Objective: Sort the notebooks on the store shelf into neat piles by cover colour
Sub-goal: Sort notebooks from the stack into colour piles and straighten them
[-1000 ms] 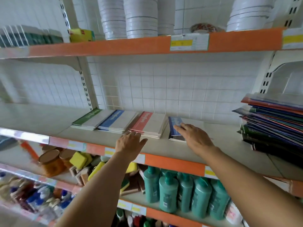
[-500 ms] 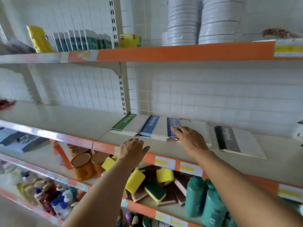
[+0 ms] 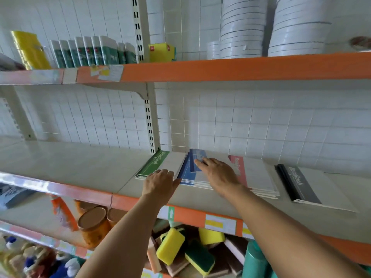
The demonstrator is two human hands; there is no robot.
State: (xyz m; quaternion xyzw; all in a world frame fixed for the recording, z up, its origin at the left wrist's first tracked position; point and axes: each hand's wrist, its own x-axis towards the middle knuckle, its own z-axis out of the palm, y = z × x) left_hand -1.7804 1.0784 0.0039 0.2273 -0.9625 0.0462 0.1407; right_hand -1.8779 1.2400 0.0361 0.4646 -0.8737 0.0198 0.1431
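Four piles of notebooks were seen lying side by side on the middle shelf (image 3: 80, 165), their long axes running from the front edge toward the tiled back wall. From the left upright rightward they were ordered green pile (image 3: 160, 164), blue pile (image 3: 189, 175), pink pile (image 3: 255, 175) and, a little apart, black pile (image 3: 301, 183). One blue notebook (image 3: 197, 159) was laid askew on top of the blue pile, its far end pushed closer to the back wall than the pile beneath. The right hand (image 3: 218, 175) was stretched flat over it, fingers straight and pressing on the cover, nothing being gripped. The left hand (image 3: 160, 182) was held relaxed and empty near the front edge, at the gap between the green and blue piles, just beside the blue pile's near left corner. The right hand was judged the better placed for drawing the stray notebook back toward the front edge until squared, the left being well set to steady the pile's side.
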